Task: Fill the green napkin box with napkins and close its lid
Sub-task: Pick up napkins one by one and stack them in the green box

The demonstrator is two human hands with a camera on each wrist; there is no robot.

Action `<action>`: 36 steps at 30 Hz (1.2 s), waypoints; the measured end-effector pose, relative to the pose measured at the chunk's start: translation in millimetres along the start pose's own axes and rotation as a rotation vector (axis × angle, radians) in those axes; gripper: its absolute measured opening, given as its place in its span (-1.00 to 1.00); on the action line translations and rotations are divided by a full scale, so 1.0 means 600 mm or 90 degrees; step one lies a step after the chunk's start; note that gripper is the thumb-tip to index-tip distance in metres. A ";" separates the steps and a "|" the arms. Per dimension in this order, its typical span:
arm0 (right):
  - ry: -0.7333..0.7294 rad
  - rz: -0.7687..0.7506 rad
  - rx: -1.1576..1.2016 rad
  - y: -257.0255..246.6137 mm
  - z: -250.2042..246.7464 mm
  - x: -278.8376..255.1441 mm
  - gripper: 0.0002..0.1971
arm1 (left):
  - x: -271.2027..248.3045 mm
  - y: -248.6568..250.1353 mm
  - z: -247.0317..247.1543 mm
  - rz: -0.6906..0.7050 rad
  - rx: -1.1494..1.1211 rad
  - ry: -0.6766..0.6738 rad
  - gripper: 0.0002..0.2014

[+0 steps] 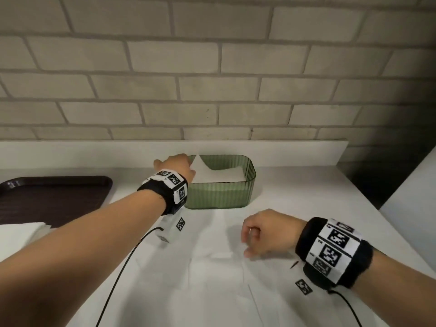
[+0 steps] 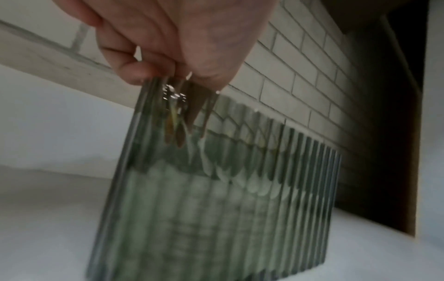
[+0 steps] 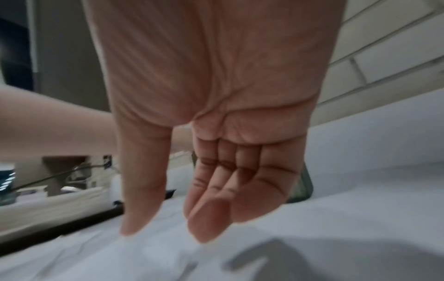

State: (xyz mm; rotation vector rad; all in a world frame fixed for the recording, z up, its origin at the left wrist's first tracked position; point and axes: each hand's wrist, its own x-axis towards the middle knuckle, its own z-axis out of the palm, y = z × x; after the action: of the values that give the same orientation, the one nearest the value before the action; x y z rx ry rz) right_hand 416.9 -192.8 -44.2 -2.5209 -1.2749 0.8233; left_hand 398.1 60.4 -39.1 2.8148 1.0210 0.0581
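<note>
- Brickwork first: pale grey brick wall (image 1: 212,55) fills the whole back of the head view, with a low white ledge (image 1: 283,149) running along its foot.
- White countertop (image 1: 306,208) spreads out below that, and both bare forearms reach over it.
- Dark brown plastic tray (image 1: 54,197) sits at the far left of the counter, well apart from the box.
- Flat white napkin sheets (image 1: 212,279) lie spread across the near counter, creased, right under the right hand.
- Translucent green ribbed napkin box (image 1: 221,194) stands upright on the counter near the ledge, top open, no lid on it; white napkins (image 1: 219,175) lie inside, one corner poking up at the left end.
- Small stack of white napkins (image 1: 21,232) rests at the left edge, just in front of the tray.
- Left hand (image 1: 175,167) is at the box's left end; from the left wrist view the fingers (image 2: 134,72) are curled over the ribbed rim, gripping the wall of the box.
- Right hand (image 1: 266,234) hovers low over the spread sheets, well short of the box; fingers (image 3: 216,218) loosely bent and close together, thumb apart, holding nothing.
- Black wristbands with black-and-white marker squares (image 1: 330,251) wrap both wrists, a thin black cable (image 1: 125,267) trailing from the left one.
</note>
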 end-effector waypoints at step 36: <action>0.211 -0.065 -0.015 -0.027 -0.105 -0.020 -0.81 | -0.255 -0.084 0.029 0.320 -0.127 -0.318 -0.48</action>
State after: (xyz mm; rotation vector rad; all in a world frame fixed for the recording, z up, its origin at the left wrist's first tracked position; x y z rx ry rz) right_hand 435.3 -188.0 19.1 -2.4539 -1.2899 0.3511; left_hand 250.1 -1.3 -61.7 2.6186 0.1840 -0.4376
